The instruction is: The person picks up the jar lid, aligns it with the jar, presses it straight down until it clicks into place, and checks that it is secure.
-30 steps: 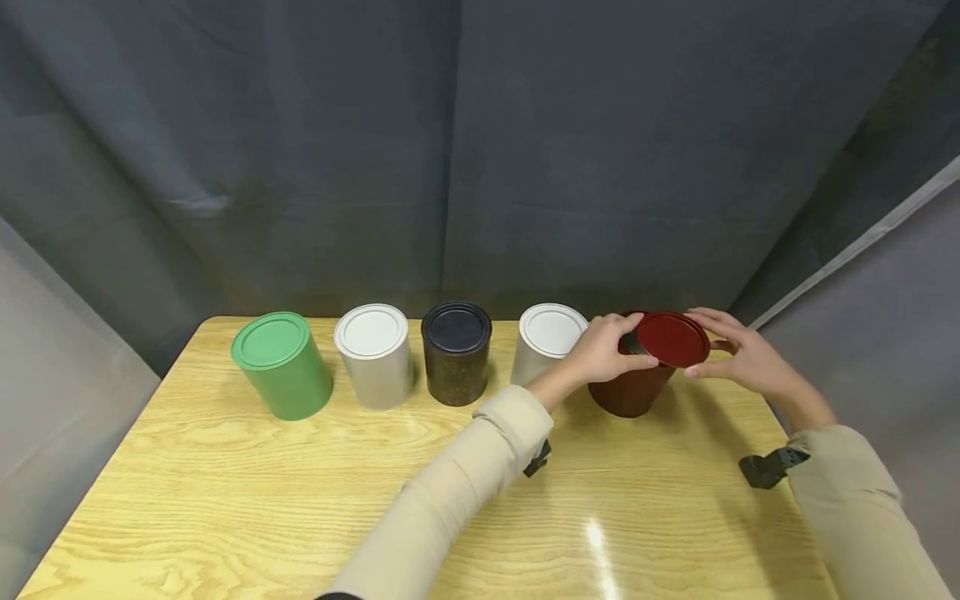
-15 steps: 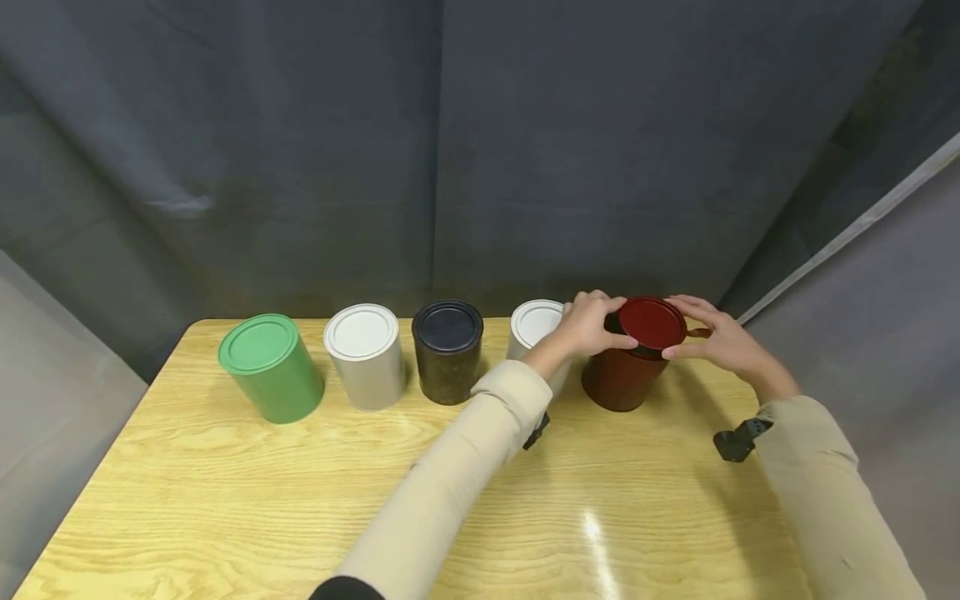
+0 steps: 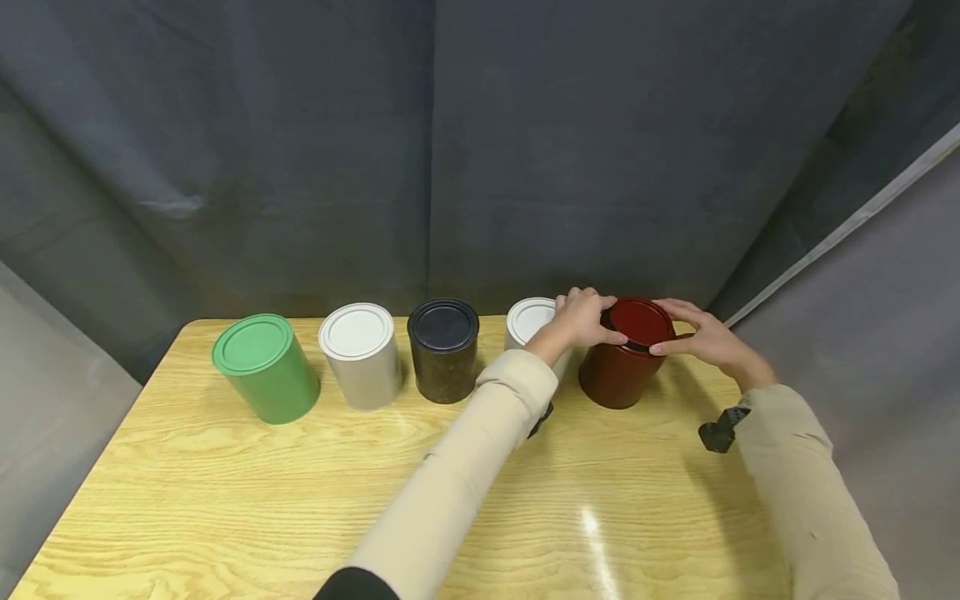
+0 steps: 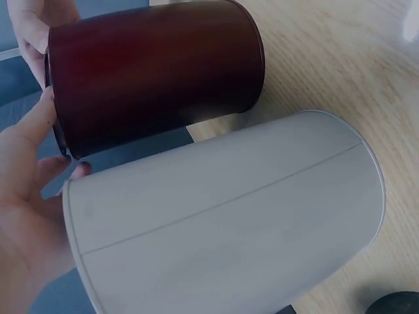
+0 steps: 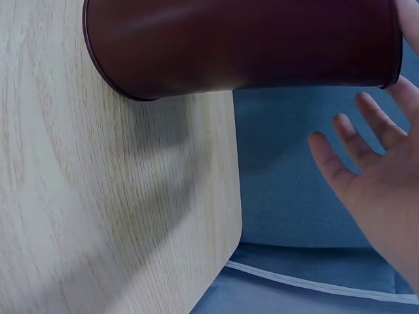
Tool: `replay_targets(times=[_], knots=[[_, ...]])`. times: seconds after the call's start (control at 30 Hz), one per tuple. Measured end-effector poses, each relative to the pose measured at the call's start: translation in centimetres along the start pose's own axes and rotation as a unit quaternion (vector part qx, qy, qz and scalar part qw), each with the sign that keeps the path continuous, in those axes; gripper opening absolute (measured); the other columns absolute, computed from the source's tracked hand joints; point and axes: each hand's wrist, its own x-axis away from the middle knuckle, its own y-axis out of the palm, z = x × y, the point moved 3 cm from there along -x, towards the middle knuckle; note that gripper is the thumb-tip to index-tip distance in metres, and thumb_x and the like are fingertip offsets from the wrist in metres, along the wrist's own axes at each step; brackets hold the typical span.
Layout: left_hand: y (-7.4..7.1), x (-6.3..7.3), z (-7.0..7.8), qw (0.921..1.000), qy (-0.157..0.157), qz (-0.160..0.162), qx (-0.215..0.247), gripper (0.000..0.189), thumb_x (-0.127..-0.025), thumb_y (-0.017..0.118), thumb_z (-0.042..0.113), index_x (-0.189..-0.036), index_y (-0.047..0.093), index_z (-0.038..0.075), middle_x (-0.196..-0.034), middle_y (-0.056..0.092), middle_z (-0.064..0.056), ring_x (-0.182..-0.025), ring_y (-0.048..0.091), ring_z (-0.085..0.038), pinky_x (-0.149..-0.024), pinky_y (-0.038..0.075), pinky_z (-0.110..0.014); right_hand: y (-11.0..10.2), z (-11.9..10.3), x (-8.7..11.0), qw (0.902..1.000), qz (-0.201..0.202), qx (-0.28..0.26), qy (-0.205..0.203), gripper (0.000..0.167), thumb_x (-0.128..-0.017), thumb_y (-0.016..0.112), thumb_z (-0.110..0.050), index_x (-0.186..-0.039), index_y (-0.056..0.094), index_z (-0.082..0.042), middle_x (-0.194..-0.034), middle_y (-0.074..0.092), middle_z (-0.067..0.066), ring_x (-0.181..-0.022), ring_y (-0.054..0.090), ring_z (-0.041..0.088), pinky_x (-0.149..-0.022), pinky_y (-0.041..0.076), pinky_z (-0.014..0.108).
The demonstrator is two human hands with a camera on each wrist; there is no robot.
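A dark red lid [image 3: 641, 322] lies over the top of the dark red canister [image 3: 617, 379], with a dark band showing at its near edge. My left hand [image 3: 577, 321] holds the lid's rim from the left, thumb at the front. From the other side my right hand [image 3: 705, 337] holds the same rim, its thumb also in front. In the left wrist view the canister [image 4: 157, 78] stands close beside a white canister [image 4: 229, 216], near my left fingers. The right wrist view shows the lower fingers of my right hand [image 5: 386, 176] spread, apart from the canister wall.
Along the back of the wooden table [image 3: 300, 500] stand a green canister [image 3: 270, 371], a white one [image 3: 363, 358], a black one [image 3: 445, 354] and the second white one [image 3: 528, 321], all lidded. Behind them hangs a dark grey curtain [image 3: 300, 167].
The lid, earlier held tilted and off to the right over the red canister, has moved left and down onto its top. Both hands moved with it. The view has shifted slightly.
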Motion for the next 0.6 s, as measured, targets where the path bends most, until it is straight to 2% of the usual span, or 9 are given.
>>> replay_targets(times=[0.3, 0.6], knots=[[0.27, -0.07, -0.41, 0.9999, -0.006, -0.015, 0.007, 0.064, -0.080, 0.060, 0.053, -0.135, 0.046, 0.023, -0.126, 0.051, 0.006, -0.106, 0.041, -0.017, -0.077, 0.029, -0.028, 0.63, 0.21, -0.21, 0.9997, -0.020, -0.013, 0.007, 0.078, -0.081, 0.069, -0.024, -0.143, 0.026, -0.005, -0.143, 0.021, 0.023, -0.125, 0.021, 0.042, -0.091, 0.024, 0.066], [0.15, 0.13, -0.11, 0.9998, -0.003, -0.019, 0.004, 0.065, -0.080, 0.059, 0.054, -0.135, 0.046, 0.023, -0.125, 0.051, 0.006, -0.106, 0.040, -0.016, -0.079, 0.029, -0.028, 0.48, 0.35, 0.20, 0.9989, -0.032, -0.033, 0.004, 0.077, -0.083, 0.067, -0.021, -0.143, 0.023, -0.004, -0.143, 0.021, 0.022, -0.125, 0.022, 0.041, -0.091, 0.025, 0.064]])
